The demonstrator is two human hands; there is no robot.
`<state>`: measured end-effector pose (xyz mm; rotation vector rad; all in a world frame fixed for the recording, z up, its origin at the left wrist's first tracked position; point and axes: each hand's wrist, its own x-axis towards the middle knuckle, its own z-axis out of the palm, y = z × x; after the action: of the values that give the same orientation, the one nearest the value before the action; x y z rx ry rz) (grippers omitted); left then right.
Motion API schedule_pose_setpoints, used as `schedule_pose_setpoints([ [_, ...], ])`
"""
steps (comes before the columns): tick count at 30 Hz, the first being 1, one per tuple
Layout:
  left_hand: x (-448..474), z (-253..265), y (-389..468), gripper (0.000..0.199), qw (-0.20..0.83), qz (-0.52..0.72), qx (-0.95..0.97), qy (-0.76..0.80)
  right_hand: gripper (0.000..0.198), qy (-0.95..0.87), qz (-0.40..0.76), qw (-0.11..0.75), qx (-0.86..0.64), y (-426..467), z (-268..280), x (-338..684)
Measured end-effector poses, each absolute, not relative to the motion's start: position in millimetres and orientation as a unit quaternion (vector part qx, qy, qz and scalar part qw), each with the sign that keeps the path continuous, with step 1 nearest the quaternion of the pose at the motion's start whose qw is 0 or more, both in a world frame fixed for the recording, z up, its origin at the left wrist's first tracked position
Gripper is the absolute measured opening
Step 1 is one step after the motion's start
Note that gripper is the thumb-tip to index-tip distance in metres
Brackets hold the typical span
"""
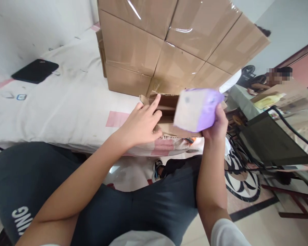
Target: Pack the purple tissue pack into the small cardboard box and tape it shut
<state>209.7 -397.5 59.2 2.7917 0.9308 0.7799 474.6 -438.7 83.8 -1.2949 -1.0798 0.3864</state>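
An open cardboard box (166, 119) lies in front of me at the edge of the covered surface, its top flaps raised. My right hand (217, 123) is closed around a purple-and-white package (199, 109), blurred by motion, held over the box's right side. What the package contains I cannot tell. At the left end of the same box is my left hand (146, 123), its fingers apart and the index finger stretched toward the opening. Nothing shows in that hand.
Behind the box rises a stack of taped cartons (154, 48). A black flat case (36, 71) lies on the white cloth (74, 102) to the left. On the right stand a dark mesh chair (267, 136) and a table where another person (259, 82) sits.
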Motion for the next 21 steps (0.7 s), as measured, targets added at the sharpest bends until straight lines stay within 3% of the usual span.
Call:
schedule_pose_setpoints([
  [6, 218.5, 55.2, -401.4, 0.019, 0.025, 0.242, 0.924, 0.296, 0.045, -0.450, 0.247, 0.477, -0.714, -427.9, 74.3, 486.1],
  [10, 222.4, 51.3, -402.5, 0.017, 0.021, 0.239, 0.927, 0.288, 0.040, -0.494, 0.162, 0.383, -0.763, -416.8, 65.0, 483.6],
  [14, 222.8, 48.0, -399.9, 0.018, 0.017, 0.240, 0.926, 0.290, 0.044, -0.533, 0.070, 0.160, -0.828, -413.0, 64.0, 463.9],
  [16, 223.0, 46.5, -398.8, 0.019, 0.014, 0.241, 0.927, 0.287, 0.049, -0.519, 0.074, 0.075, -0.848, -411.2, 66.4, 458.3],
  [21, 224.2, 43.5, -398.1, 0.022, 0.002, 0.237, 0.930, 0.282, 0.052, -0.541, 0.143, -0.032, -0.828, -393.1, 73.7, 464.4],
])
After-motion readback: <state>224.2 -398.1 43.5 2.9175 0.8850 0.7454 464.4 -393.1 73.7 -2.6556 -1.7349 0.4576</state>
